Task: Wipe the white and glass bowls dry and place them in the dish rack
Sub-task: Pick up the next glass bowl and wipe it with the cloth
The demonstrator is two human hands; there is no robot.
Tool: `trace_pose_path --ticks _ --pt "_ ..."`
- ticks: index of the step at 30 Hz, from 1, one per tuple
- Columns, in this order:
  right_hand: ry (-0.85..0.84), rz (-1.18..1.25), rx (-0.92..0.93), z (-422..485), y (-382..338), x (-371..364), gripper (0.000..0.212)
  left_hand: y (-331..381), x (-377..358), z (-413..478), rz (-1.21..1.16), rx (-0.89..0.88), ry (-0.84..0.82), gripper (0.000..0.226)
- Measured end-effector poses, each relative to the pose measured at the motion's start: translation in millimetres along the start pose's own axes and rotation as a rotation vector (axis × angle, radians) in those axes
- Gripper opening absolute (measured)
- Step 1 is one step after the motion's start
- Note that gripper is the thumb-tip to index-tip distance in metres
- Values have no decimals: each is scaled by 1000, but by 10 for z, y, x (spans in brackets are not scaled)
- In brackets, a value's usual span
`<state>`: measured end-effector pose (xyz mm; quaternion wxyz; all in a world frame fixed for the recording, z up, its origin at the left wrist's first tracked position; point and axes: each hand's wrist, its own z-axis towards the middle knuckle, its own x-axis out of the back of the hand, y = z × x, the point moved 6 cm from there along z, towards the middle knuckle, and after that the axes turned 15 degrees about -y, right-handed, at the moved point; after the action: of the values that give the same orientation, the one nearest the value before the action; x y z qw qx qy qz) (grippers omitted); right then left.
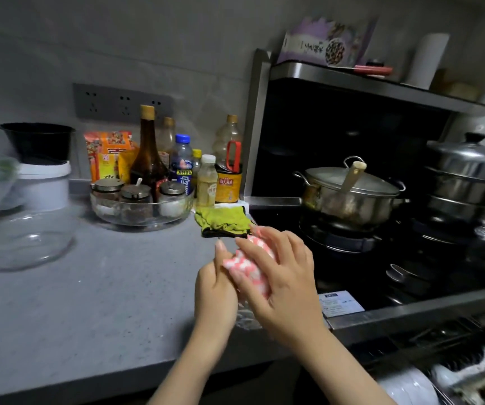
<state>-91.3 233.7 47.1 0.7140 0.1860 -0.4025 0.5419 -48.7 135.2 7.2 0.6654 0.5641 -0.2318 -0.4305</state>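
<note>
My left hand [215, 287] and my right hand [282, 276] are pressed together over the counter edge beside the stove. A pink and white checked cloth [250, 267] is bunched between them. My right hand lies over the cloth. A bit of clear glass [245, 318] shows under my palms; it looks like a small glass bowl held by my left hand, mostly hidden. A large glass bowl [28, 241] lies on the grey counter at far left. White bowls [410, 387] sit in the wire dish rack [451, 337] at bottom right.
A glass tray with spice jars [142, 206], bottles and sauce packets stand at the back of the counter [89, 302]. A green cloth [223, 220] lies by the stove. A lidded steel pot [352, 194] and a steamer [466, 176] sit on the burners. A white tub [45, 185] stands at left.
</note>
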Motion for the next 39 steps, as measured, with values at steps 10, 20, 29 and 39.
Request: trace_pose_path --ticks 10,20,29,39 --pt "-44 424 -70 -215 -326 5 54 316 147 -370 72 -206 150 56" --pt "16 732 -140 -255 -255 144 35 447 174 -594 97 -232 151 52" --pt "34 605 -98 -222 -387 238 30 440 153 -692 134 -224 66 51" --pt "-192 1128 -427 -277 -51 86 64 296 378 -669 -50 -86 -9 56"
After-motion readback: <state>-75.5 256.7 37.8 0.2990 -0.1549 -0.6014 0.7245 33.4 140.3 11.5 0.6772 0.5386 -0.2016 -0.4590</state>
